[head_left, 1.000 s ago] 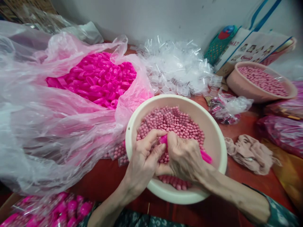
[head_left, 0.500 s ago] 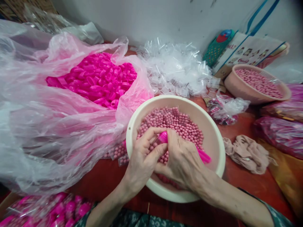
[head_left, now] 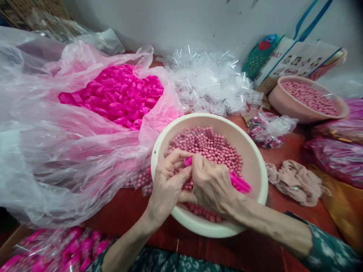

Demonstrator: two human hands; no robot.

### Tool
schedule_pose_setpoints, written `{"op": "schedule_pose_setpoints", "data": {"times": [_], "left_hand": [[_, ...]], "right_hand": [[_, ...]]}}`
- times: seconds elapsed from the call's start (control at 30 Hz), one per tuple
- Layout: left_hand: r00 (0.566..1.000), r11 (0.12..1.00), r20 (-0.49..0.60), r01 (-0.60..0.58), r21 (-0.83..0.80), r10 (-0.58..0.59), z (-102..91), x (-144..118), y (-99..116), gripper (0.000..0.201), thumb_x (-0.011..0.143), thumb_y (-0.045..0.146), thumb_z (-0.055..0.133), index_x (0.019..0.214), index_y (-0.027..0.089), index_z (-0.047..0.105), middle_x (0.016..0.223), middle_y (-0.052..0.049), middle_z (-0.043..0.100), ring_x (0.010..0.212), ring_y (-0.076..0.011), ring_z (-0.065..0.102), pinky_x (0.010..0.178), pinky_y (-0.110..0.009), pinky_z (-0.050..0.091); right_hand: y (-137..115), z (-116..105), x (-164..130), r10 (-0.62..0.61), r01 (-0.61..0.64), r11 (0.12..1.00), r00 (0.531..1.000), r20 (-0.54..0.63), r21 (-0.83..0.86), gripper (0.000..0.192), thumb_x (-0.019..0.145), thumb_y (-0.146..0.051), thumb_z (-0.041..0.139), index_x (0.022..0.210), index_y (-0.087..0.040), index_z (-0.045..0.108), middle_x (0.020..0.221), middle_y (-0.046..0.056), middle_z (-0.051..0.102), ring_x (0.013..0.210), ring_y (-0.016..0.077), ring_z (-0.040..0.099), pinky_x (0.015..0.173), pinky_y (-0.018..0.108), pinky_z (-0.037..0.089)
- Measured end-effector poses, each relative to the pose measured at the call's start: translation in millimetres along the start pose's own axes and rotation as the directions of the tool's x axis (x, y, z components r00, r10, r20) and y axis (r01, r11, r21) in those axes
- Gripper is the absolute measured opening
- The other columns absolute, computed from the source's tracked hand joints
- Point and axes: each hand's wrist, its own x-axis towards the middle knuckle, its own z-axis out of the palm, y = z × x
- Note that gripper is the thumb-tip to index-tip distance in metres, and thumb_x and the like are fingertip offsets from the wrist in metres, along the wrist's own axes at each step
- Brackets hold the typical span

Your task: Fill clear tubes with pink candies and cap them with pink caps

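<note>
Above a cream basin point(head_left: 260, 162), my left hand point(head_left: 167, 185) is closed, thumb and forefinger pinching a small clear container that my fingers mostly hide. At its end is a bright pink plastic cap point(head_left: 187, 161), which my right hand point(head_left: 211, 185) grips with bent fingertips, touching the left fingers. More long pink plastic pieces point(head_left: 239, 184) stick out from beneath the right hand on its far side; how they are held is hidden. Loose pink beads point(head_left: 229, 156) and small clear packets of beads point(head_left: 188, 139) fill the basin's lower part.
Left of the basin lies an open plastic bag point(head_left: 93, 151) of pink caps point(head_left: 121, 94). Clear plastic containers point(head_left: 210, 83) are heaped behind. At right are a bead-filled pink bowl point(head_left: 283, 104) and a crumpled cloth point(head_left: 297, 183). Filled pink-capped containers point(head_left: 73, 249) lie at lower left.
Both hands have shifted slightly left, with the pink cap between them. The right fingers now cover more of the cap, and the long pink pieces have moved left along with that hand.
</note>
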Motion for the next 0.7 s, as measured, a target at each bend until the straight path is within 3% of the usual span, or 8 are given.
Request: {"op": "schedule_pose_setpoints", "data": {"times": [0.13,0.23,0.3,0.4,0.53,0.7], "left_hand": [[0.997,0.992,-0.026,-0.069,-0.107,0.067,0.0,1.6,-3.2,0.02,0.081,0.021,0.062,0.1,0.02,0.055,0.085,0.0,0.065,0.079,-0.0118,0.062,0.072,-0.02,0.048],[0.996,0.989,0.014,-0.087,-0.118,0.089,0.2,1.0,-4.4,0.028,0.083,0.021,0.061,0.11,0.022,0.053,0.077,0.003,0.062,0.064,-0.0067,0.056,0.068,-0.018,0.047],[0.996,0.995,0.044,-0.069,-0.073,0.073,-0.3,-0.1,-3.9,0.035,0.083,0.021,0.06,0.117,0.024,0.051,0.069,0.005,0.057,0.055,-0.0052,0.049,0.06,-0.016,0.044],[0.997,0.999,0.061,-0.052,0.012,0.051,-1.4,-1.7,-2.5,0.039,0.082,0.023,0.062,0.12,0.023,0.052,0.066,0.004,0.053,0.054,-0.0055,0.045,0.053,-0.015,0.039],[0.996,0.999,0.083,-0.046,0.006,0.045,-2.0,-2.5,-3.1,0.032,0.082,0.026,0.063,0.112,0.022,0.053,0.077,0.003,0.057,0.052,-0.0034,0.042,0.049,-0.014,0.036],[0.996,0.997,0.086,-0.029,-0.066,0.035,-2.9,-2.3,-5.3,0.022,0.081,0.027,0.063,0.101,0.02,0.055,0.074,0.003,0.058,0.054,-0.0049,0.046,0.05,-0.014,0.036]], "right_hand": [[-8.9,-15.7,9.1,0.038,-0.042,0.993,0.999,0.037,0.112,0.03,0.079,-0.032,0.053,0.102,-0.014,0.047,0.086,0.009,0.06,0.068,0.021,0.056,0.056,0.03,0.039],[-10.7,-24.8,10.3,0.14,-0.156,0.957,0.987,0.078,0.244,0.048,0.073,-0.038,0.059,0.112,-0.014,0.043,0.088,0.005,0.06,0.067,0.0191,0.057,0.057,0.029,0.041],[-9.0,-27.5,7.8,0.191,-0.212,0.943,0.976,0.105,0.255,0.049,0.072,-0.037,0.06,0.112,-0.015,0.042,0.084,0.004,0.06,0.064,0.018,0.057,0.056,0.028,0.041],[-6.3,-27.7,3.2,0.188,-0.199,0.968,0.979,0.083,0.155,0.04,0.072,-0.036,0.059,0.102,-0.014,0.046,0.081,0.005,0.06,0.067,0.0206,0.058,0.057,0.029,0.041],[-6.0,-23.8,1.1,0.065,-0.066,0.998,0.997,-0.045,-0.004,0.038,0.075,-0.049,0.055,0.087,-0.014,0.048,0.069,0.005,0.057,0.057,0.0193,0.055,0.051,0.027,0.036],[-8.3,-19.3,4.9,-0.107,0.081,0.952,0.992,-0.07,-0.296,0.047,0.087,-0.059,0.035,0.073,-0.016,0.048,0.055,0.003,0.049,0.039,0.0123,0.037,0.042,0.026,0.018]]}}
